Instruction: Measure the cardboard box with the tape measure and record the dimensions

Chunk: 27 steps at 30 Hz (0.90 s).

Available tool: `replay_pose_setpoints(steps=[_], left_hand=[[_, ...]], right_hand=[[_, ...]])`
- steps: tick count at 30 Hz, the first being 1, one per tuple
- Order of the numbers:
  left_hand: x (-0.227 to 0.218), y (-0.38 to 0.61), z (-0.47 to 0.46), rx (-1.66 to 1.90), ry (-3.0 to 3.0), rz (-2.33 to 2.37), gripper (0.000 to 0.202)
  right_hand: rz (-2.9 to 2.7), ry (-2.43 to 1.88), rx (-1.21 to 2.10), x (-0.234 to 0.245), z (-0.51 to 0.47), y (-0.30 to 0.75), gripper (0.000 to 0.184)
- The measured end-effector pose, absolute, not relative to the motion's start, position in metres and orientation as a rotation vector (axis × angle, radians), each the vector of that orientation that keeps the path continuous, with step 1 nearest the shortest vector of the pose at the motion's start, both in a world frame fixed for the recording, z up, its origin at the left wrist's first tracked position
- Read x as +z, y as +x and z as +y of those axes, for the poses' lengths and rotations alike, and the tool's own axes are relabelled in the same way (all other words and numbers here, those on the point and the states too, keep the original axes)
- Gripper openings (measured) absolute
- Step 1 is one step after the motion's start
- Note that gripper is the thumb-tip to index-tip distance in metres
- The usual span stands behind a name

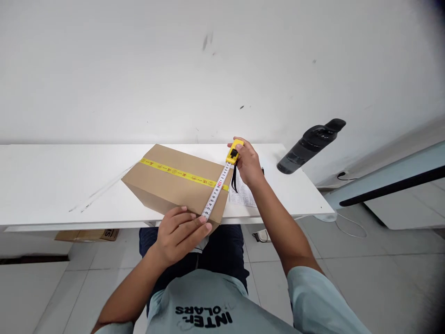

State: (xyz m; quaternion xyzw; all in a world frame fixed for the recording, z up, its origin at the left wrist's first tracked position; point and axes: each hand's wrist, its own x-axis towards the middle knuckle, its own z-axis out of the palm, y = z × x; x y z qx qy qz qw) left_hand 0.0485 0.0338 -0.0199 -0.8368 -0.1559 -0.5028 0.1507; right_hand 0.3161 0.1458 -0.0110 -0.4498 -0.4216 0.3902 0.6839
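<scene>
Two hands, one tape (216, 191), pulled taut across the box (174, 190). The box sits on the table (52, 185) at the near edge, right in front of the person, turned at an angle so one corner points at the lap.

The left hand (181, 234) is down at that near corner, fingers curled over and pressing the tape's free end onto the cardboard. Whether the thumb hooks underneath I cannot tell. The right hand (248, 164) is up at the far edge, closed around the yellow case (235, 152), with a black strap (235, 182) dangling below it.

So the tape runs near-left to far-right, straight from one hand to the other, along the box's right end. It crosses the yellow strip (174, 170), which runs the box's long way, almost square on. The tape lies across the short side, not the long one.

The left hand is nearer the body, the right is at full reach. The rest of the box lies off to the left of both.

Just beside the right hand a printed sheet (243, 195) lies flat on the table, partly under the wrist. A dark bottle (309, 144) stands well off to the right.
</scene>
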Motion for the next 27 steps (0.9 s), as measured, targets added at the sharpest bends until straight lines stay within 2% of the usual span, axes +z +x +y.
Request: replay_pose_setpoints(steps=[6,13,20,27], left_hand=[[-0.016,0.052,0.036,-1.473,-2.551,-0.486,0.031],[-0.016,0.055,0.037,-1.437,-2.570,-0.520,0.026],[-0.011,0.054,0.039,-1.291,-2.585,-0.597,0.040],[-0.006,0.051,0.042,-1.347,-2.692,-0.569,0.040]], right_hand=[[-1.020,-1.043,0.894,-0.009,0.132,0.307,0.047],[-1.025,-1.047,0.877,-0.011,0.133,0.307,0.046],[-1.032,-1.036,0.863,-0.011,0.132,0.308,0.046],[-1.043,-1.045,0.863,-0.012,0.132,0.310,0.047]])
